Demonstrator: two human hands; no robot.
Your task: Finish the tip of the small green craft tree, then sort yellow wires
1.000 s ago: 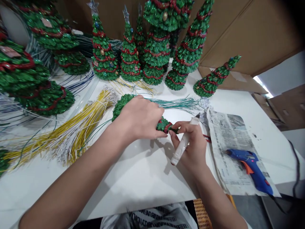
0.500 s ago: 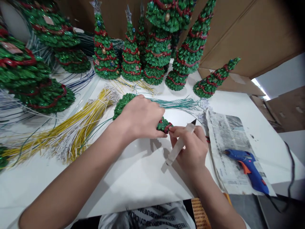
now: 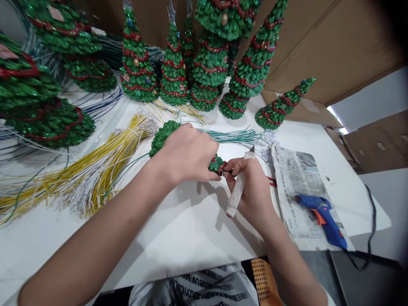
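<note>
A small green glitter cone tree (image 3: 162, 136) with red trim lies on its side on the white table (image 3: 178, 238). My left hand (image 3: 186, 155) is wrapped over its middle and hides most of it. My right hand (image 3: 251, 191) pinches at the tree's narrow tip (image 3: 218, 163) with thumb and forefinger, and its other fingers hold a white tube-shaped tool (image 3: 237, 191) with a dark point at its top end.
Several finished trees (image 3: 174, 63) stand at the back, larger ones (image 3: 41, 110) lie at left. Bundles of yellow wires (image 3: 95, 165) and green wires (image 3: 236, 136) lie around. A blue glue gun (image 3: 321, 219) rests on newspaper (image 3: 295, 187) at right. Cardboard boxes (image 3: 334, 46) stand behind.
My right hand has shifted slightly left and closer to the tree tip, with the white tool tilting more upright. The left hand stays on the tree.
</note>
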